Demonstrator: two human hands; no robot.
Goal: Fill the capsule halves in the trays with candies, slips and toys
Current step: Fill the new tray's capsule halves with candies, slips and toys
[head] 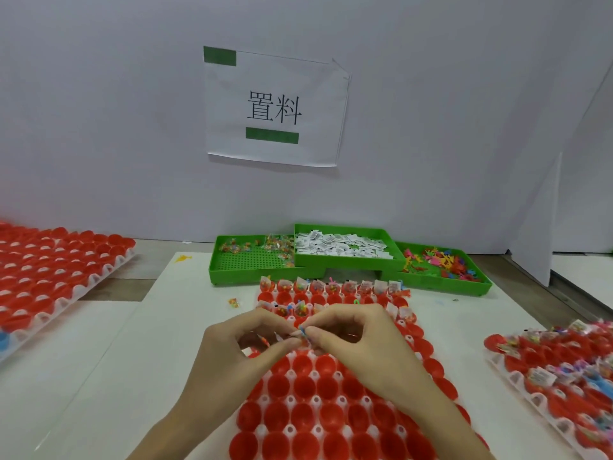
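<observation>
Green bins (345, 260) behind hands (303, 336), flanking trays (49, 277).

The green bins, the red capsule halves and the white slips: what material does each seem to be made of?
Green bins: seemingly moulded hard plastic, matte; the left one's floor is a perforated grid.
Red capsule halves: probably thin plastic, smooth and slightly glossy, with soft highlights in the cups.
White slips: likely printed paper, flat and matte with dark marks, though too small to be sure.
</observation>
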